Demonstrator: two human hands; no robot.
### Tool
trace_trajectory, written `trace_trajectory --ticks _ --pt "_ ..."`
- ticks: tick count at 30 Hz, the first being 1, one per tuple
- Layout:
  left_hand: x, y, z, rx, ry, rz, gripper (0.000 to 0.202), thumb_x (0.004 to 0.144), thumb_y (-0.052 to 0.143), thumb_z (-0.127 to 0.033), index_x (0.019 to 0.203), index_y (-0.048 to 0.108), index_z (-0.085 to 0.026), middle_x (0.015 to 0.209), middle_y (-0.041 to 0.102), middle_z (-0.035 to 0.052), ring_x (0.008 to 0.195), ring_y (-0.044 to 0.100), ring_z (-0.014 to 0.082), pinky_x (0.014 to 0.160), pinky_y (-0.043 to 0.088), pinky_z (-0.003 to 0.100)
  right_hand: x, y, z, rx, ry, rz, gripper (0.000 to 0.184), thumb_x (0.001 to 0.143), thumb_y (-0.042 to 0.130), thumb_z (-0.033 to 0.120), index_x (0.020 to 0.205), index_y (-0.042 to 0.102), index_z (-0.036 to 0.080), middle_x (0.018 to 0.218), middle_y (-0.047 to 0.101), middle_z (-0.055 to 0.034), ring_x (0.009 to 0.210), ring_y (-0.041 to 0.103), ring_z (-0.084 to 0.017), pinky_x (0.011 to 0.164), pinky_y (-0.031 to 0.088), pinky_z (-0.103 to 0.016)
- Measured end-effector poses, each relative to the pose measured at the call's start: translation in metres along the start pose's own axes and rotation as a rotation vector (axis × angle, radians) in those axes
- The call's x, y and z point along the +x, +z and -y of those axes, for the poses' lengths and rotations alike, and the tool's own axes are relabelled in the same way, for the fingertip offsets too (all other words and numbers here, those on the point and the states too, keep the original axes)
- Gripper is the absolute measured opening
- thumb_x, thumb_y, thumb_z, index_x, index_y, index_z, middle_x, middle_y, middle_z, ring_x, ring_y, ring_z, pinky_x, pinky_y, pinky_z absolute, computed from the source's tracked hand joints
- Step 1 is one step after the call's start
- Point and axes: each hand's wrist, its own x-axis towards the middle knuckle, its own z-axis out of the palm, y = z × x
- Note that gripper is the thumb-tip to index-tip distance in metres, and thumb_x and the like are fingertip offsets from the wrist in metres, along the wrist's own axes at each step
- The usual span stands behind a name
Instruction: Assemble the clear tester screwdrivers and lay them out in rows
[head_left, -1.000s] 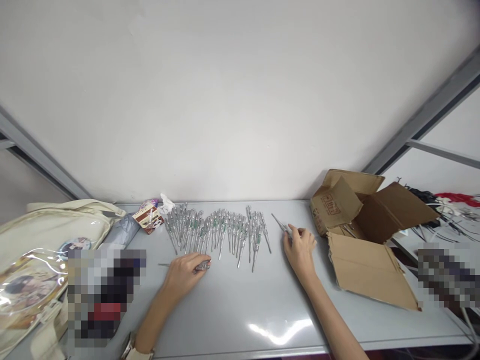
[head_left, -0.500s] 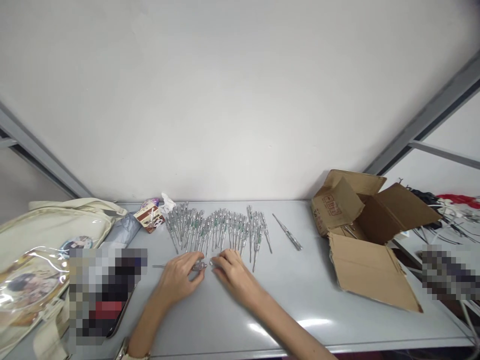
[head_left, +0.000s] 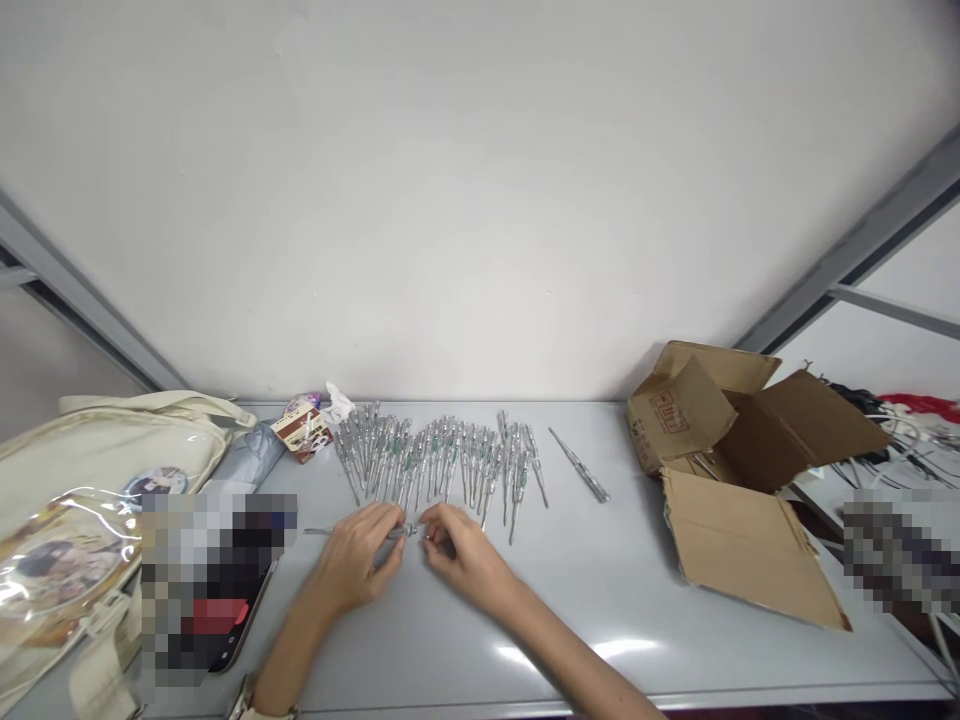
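Note:
My left hand (head_left: 358, 558) and my right hand (head_left: 461, 553) meet on the grey table (head_left: 600, 600), both pinched on one clear-handled tester screwdriver (head_left: 409, 531). Its thin metal shaft sticks out to the left of my left hand. Just behind the hands lies a long row of several similar tester screwdrivers (head_left: 439, 458). One more single screwdriver (head_left: 577, 465) lies alone to the right of the row.
An open cardboard box (head_left: 739, 440) stands at the right with a flap lying forward. A cream tote bag (head_left: 82, 500) and a phone-like object (head_left: 240, 620) sit at the left. Small packets (head_left: 304, 430) lie by the wall. Cables lie far right.
My right hand let go of the single screwdriver near the box and moved left to join my left hand on the screwdriver there. My left hand has stayed in place.

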Motion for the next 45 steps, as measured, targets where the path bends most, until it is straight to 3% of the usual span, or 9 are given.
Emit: trace_trajectory --ticks 3,8,12,24,30,33,37,41,45 --pt "-0.001 0.005 0.001 0.033 0.032 -0.012 0.009 0.091 0.045 -0.02 0.095 0.053 -0.019 0.081 0.056 0.0034 0.076 0.054 0.0194 0.069 0.042 0.031 0.002 0.002 0.001 0.163 0.063 -0.003 0.028 0.081 0.057 0.004 0.104 0.06 0.019 0.086 0.064 0.0 0.079 0.061 -0.013 0.075 0.049 -0.025" --pt "0.0 0.009 -0.001 0.063 0.049 -0.005 0.009 0.091 0.047 -0.02 0.096 0.055 -0.019 0.082 0.055 0.0035 0.078 0.053 0.0198 0.069 0.042 0.031 0.003 0.003 0.001 0.272 0.163 -0.049 0.012 0.086 0.061 0.013 0.095 0.068 0.018 0.086 0.069 -0.0025 0.078 0.064 -0.015 0.073 0.049 -0.026" --pt "-0.001 0.011 -0.001 0.072 0.045 -0.008 0.009 0.091 0.048 -0.02 0.095 0.055 -0.019 0.082 0.055 0.0033 0.078 0.053 0.0196 0.069 0.043 0.031 0.002 0.002 0.001 0.261 0.17 -0.08 0.008 0.085 0.062 0.014 0.088 0.068 0.018 0.081 0.069 -0.0021 0.074 0.063 -0.015 0.069 0.048 -0.025" --pt "-0.004 0.002 0.004 0.11 -0.028 -0.048 0.012 0.093 0.048 -0.023 0.094 0.059 -0.018 0.081 0.058 0.0032 0.076 0.055 0.0185 0.07 0.044 0.031 -0.001 -0.005 -0.005 0.172 0.155 -0.087 0.011 0.087 0.057 0.012 0.091 0.065 0.018 0.084 0.066 -0.0015 0.077 0.061 -0.015 0.071 0.047 -0.026" --pt "-0.019 -0.003 0.008 0.137 -0.028 -0.025 0.022 0.097 0.047 -0.025 0.114 0.06 -0.021 0.088 0.059 0.0025 0.084 0.057 0.0182 0.079 0.044 0.032 -0.002 0.002 -0.006 0.101 0.098 -0.082 0.012 0.086 0.059 0.007 0.089 0.064 0.018 0.085 0.06 -0.0019 0.079 0.059 -0.016 0.072 0.047 -0.026" --pt "-0.025 -0.006 0.01 0.19 0.011 0.009 0.032 0.096 0.046 -0.015 0.124 0.058 -0.024 0.088 0.059 0.0016 0.083 0.056 0.0172 0.078 0.044 0.03 -0.002 0.008 -0.006 0.084 0.094 -0.087 0.014 0.085 0.059 0.005 0.089 0.062 0.018 0.087 0.058 -0.0022 0.082 0.059 -0.016 0.074 0.048 -0.027" --pt "-0.028 -0.012 0.011 0.319 0.092 0.026 0.059 0.084 0.041 0.005 0.133 0.053 -0.027 0.094 0.06 0.0023 0.088 0.055 0.0177 0.083 0.041 0.032 -0.004 0.014 -0.003 0.039 0.076 -0.058 0.017 0.086 0.058 0.005 0.094 0.061 0.019 0.092 0.057 -0.0032 0.088 0.058 -0.017 0.078 0.049 -0.029" --pt "-0.025 -0.016 0.013 0.355 0.163 0.036 0.062 0.083 0.043 0.005 0.136 0.051 -0.026 0.102 0.063 0.0032 0.097 0.055 0.0179 0.093 0.037 0.034 -0.007 0.016 0.0 -0.008 0.055 -0.026 0.023 0.087 0.057 0.007 0.107 0.058 0.019 0.1 0.056 -0.0054 0.094 0.057 -0.019 0.084 0.05 -0.032" --pt "-0.024 -0.017 0.015 0.331 0.147 0.007 0.061 0.084 0.042 0.004 0.136 0.052 -0.026 0.103 0.064 0.003 0.098 0.055 0.0169 0.095 0.036 0.033 -0.007 0.016 0.002 -0.037 0.014 0.003 0.023 0.089 0.057 0.01 0.11 0.057 0.02 0.105 0.054 -0.0065 0.096 0.057 -0.019 0.085 0.05 -0.033"
